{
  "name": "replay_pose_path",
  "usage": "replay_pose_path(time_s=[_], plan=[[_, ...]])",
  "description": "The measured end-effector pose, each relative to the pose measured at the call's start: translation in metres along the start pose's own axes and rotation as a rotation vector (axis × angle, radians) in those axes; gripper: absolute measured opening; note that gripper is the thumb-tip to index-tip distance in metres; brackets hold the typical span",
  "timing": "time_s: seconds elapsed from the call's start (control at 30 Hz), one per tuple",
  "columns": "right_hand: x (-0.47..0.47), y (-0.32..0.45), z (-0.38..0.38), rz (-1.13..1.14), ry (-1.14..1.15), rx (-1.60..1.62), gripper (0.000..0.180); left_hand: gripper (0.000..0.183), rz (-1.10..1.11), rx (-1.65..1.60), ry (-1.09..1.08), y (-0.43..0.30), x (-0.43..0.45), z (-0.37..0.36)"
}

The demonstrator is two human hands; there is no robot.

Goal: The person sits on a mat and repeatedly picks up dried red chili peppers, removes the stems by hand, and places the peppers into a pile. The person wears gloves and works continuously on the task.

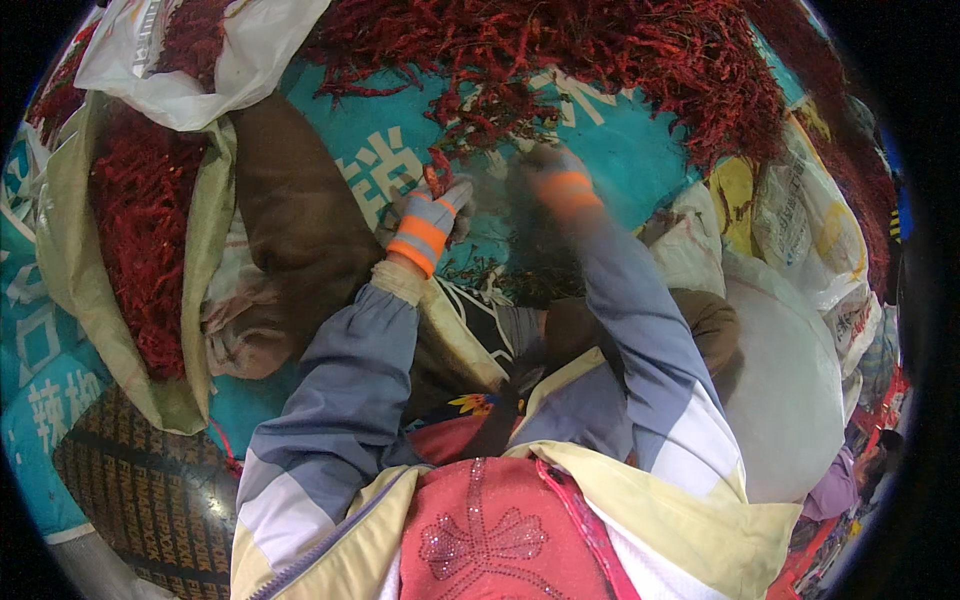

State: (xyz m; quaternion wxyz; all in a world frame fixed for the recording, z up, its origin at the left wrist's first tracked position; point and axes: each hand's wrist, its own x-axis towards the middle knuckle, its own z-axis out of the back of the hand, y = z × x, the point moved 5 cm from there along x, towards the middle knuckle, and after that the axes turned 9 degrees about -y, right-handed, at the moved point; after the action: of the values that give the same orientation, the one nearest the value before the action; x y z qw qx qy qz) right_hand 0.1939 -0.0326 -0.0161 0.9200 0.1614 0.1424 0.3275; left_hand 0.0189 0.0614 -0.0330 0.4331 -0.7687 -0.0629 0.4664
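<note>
My left hand [436, 214], in a grey glove with orange bands, grips a dried red chili pepper [436, 171] that sticks up past the fingers. To its right, my right hand [561, 180] wears the same kind of glove and is blurred. Its fingers are too smeared to show whether they hold anything. Just beyond both hands lies a loose clump of dried chilies with stems [491, 120] on a teal printed sheet [630, 150]. Dark stem scraps [540, 277] lie between my forearms, partly in shadow.
A large heap of dried red chilies [600, 37] spreads along the far side. An open woven sack [64, 247] of chilies [150, 247] stands left of my brown-trousered leg [300, 180]. Plastic sacks [806, 217] and a pale rounded object [784, 375] crowd the right.
</note>
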Motion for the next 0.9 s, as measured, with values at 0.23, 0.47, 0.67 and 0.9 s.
replay_pose_path(time_s=[0.23, 0.47, 0.67, 0.9], plan=[[-0.071, 0.034, 0.045, -0.040, 0.002, 0.616, 0.021, 0.028, -0.112, 0.187, 0.018, 0.001, -0.008, -0.029], [-0.089, 0.022, 0.036, -0.085, 0.410, 0.526, 0.031, 0.035, 0.454, -1.119, 0.247, 0.073, 0.062, -0.002], [-0.023, -0.037, 0.033, -0.248, 0.023, -0.007, 0.039, 0.035, -0.262, 0.115, 0.321, 0.014, 0.002, -0.025], [-0.012, -0.070, -0.007, -0.259, 0.021, 0.247, 0.042, 0.046, -0.130, 0.170, 0.247, 0.004, -0.012, -0.029]])
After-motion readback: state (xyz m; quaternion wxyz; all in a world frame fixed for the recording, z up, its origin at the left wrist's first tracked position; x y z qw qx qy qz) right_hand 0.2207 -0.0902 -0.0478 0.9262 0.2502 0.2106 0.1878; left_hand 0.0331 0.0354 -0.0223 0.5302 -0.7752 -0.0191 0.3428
